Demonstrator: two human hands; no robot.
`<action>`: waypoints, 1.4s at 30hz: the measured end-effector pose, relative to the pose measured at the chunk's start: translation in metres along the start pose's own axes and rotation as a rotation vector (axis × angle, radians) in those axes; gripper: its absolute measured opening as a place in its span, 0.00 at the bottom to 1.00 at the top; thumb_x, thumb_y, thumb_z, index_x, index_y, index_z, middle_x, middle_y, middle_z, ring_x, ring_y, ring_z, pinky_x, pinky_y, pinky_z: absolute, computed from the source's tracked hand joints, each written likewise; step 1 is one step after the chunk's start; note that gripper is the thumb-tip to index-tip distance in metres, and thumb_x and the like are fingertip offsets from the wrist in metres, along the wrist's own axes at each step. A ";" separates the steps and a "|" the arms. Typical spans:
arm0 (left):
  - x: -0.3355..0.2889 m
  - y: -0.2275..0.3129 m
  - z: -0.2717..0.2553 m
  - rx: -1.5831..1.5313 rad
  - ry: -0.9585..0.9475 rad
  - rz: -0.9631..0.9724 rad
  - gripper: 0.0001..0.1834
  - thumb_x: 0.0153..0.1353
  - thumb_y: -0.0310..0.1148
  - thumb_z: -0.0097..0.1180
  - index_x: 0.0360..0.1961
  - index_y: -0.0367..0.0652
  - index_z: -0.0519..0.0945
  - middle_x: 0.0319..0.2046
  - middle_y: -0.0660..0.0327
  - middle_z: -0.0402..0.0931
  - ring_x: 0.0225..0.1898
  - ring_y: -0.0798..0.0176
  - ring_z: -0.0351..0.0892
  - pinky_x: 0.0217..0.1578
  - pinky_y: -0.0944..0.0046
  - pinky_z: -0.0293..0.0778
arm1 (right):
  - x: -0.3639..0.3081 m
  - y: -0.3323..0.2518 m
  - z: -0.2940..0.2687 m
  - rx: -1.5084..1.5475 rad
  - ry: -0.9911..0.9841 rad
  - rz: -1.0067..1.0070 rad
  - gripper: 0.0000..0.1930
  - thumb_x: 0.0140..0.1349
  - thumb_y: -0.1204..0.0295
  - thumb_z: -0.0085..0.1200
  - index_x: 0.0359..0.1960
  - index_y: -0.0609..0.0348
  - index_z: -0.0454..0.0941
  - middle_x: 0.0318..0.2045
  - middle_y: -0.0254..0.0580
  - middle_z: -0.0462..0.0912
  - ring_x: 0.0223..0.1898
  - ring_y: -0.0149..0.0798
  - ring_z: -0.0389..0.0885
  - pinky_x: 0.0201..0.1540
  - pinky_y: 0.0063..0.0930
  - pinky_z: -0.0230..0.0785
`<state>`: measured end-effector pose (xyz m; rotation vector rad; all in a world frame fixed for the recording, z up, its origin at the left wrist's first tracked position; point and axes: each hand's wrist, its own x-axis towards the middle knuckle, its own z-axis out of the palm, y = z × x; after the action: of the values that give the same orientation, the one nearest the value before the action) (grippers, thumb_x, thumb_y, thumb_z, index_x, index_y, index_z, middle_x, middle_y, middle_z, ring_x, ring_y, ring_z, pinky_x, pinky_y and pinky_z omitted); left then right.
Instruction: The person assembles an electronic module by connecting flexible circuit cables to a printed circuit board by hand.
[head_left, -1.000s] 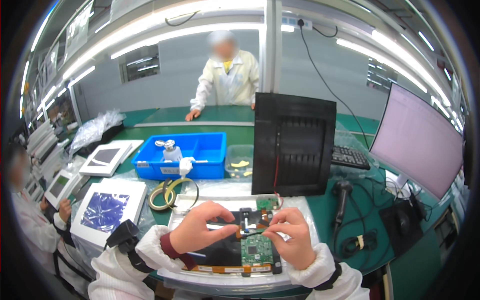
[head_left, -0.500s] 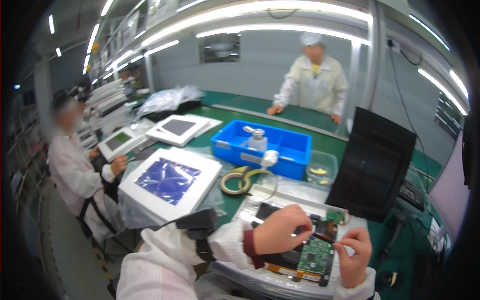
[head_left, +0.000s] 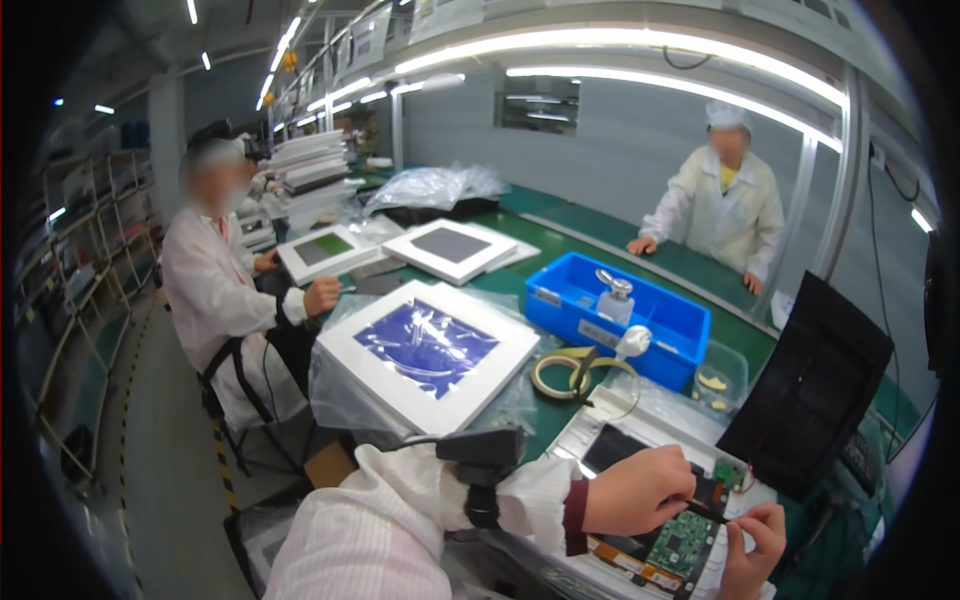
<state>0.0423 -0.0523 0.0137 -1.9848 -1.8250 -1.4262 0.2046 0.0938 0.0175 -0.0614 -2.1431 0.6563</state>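
Both my hands are over an opened white device housing (head_left: 577, 437) with a green circuit board (head_left: 680, 543) inside. My left hand (head_left: 637, 492) reaches across from the left, its fingertips pinched on one end of a thin dark strip (head_left: 710, 513). The thumb and fingers of my right hand (head_left: 755, 548) close on the strip's other end. It spans the short gap between them above the board; whether it is tape or cable I cannot tell. A smaller green board (head_left: 728, 472) with thin red wires sits at the housing's far right.
A black panel (head_left: 815, 385) stands tilted beside the housing. Behind are a blue bin (head_left: 562, 285) with a pump bottle (head_left: 615, 300), tape rolls (head_left: 560, 378) and a clear tub (head_left: 722, 380). A white-framed panel (head_left: 430, 345) lies left. One co-worker (head_left: 225, 270) sits left; another (head_left: 722, 195) stands opposite.
The view has swung left, so the scene sits farther right and lower. My hands stay over the housing, pinching the strip. The seated co-worker's head has turned.
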 end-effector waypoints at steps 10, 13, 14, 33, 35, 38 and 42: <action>-0.004 0.037 -0.002 0.384 0.120 0.188 0.05 0.38 0.28 0.52 0.18 0.42 0.69 0.22 0.62 0.67 0.34 0.60 0.66 0.35 0.64 0.62 | 0.002 -0.027 -0.010 -0.334 0.101 -0.311 0.04 0.47 0.80 0.58 0.21 0.65 0.75 0.23 0.43 0.75 0.27 0.45 0.72 0.32 0.34 0.65; -0.004 0.045 0.001 0.448 0.110 0.250 0.05 0.37 0.29 0.49 0.19 0.42 0.68 0.23 0.62 0.65 0.33 0.62 0.65 0.36 0.65 0.61 | -0.005 -0.034 -0.018 -0.442 0.164 -0.392 0.03 0.48 0.79 0.58 0.21 0.63 0.76 0.22 0.42 0.75 0.28 0.45 0.73 0.32 0.35 0.66; -0.003 0.048 0.003 0.451 0.090 0.268 0.05 0.37 0.29 0.49 0.19 0.42 0.68 0.24 0.62 0.66 0.34 0.61 0.65 0.36 0.64 0.61 | -0.009 -0.035 -0.021 -0.476 0.175 -0.401 0.03 0.48 0.80 0.58 0.21 0.63 0.76 0.23 0.42 0.76 0.28 0.45 0.73 0.33 0.35 0.66; 0.006 0.026 0.026 0.288 -0.077 0.133 0.04 0.42 0.26 0.56 0.19 0.43 0.73 0.20 0.64 0.68 0.33 0.61 0.70 0.35 0.63 0.63 | -0.025 -0.008 -0.030 -0.207 -0.017 0.002 0.05 0.38 0.82 0.59 0.17 0.62 0.76 0.17 0.39 0.73 0.24 0.41 0.69 0.26 0.29 0.61; 0.006 0.025 0.026 0.356 -0.138 0.147 0.04 0.43 0.25 0.56 0.19 0.43 0.72 0.21 0.63 0.68 0.32 0.60 0.70 0.34 0.62 0.63 | -0.027 -0.007 -0.028 -0.214 -0.024 0.024 0.05 0.39 0.81 0.59 0.17 0.63 0.75 0.17 0.40 0.72 0.24 0.42 0.69 0.26 0.30 0.62; 0.004 0.032 0.023 0.469 -0.197 0.172 0.05 0.42 0.25 0.56 0.18 0.43 0.72 0.21 0.63 0.69 0.31 0.59 0.70 0.33 0.61 0.63 | -0.028 -0.004 -0.025 -0.202 -0.086 0.003 0.05 0.41 0.81 0.58 0.18 0.63 0.74 0.19 0.41 0.72 0.25 0.43 0.69 0.27 0.30 0.62; -0.003 0.024 0.028 0.432 -0.164 0.176 0.07 0.37 0.25 0.53 0.16 0.44 0.67 0.19 0.63 0.65 0.28 0.60 0.66 0.31 0.61 0.64 | -0.032 0.005 -0.018 -0.106 -0.147 0.064 0.04 0.42 0.81 0.57 0.19 0.63 0.73 0.20 0.42 0.72 0.26 0.44 0.69 0.30 0.32 0.63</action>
<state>0.0777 -0.0434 0.0081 -2.0129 -1.7753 -0.7602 0.2372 0.0968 0.0004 -0.1443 -2.3251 0.5997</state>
